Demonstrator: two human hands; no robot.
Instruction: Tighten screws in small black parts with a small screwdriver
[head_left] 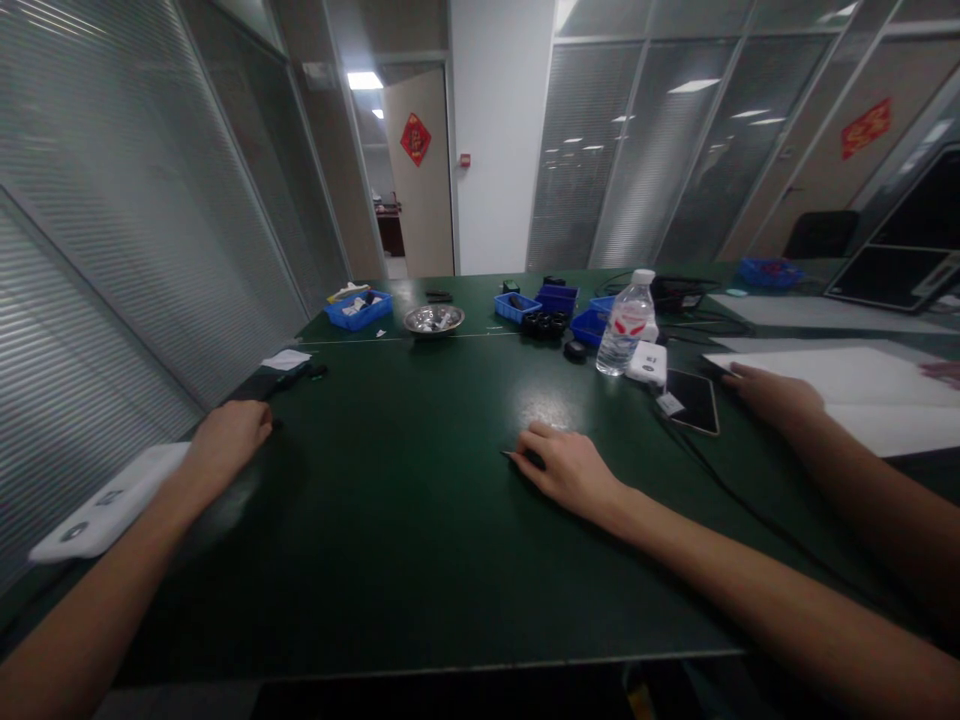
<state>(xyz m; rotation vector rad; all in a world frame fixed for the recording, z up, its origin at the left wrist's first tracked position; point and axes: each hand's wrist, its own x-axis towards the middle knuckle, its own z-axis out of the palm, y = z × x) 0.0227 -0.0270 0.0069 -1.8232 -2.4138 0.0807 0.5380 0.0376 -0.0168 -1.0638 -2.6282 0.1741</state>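
One bottle (627, 328) before blue bin (587, 328), metal bowl (420, 329), right hand (562, 464) holding slim tool (506, 453)

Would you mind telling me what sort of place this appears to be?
Probably an office, perhaps a meeting room used as a workspace: it has glass partitions with blinds, an open door and a large green table bearing small blue trays.

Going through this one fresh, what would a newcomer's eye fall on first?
Probably the wide dark green table, with the right hand near its middle holding a thin pointed tool and the left hand at its left side. Next, the clear bottle with red marks, standing beyond the right hand and to its right. In the background, a red diamond sign stands out on the open door.
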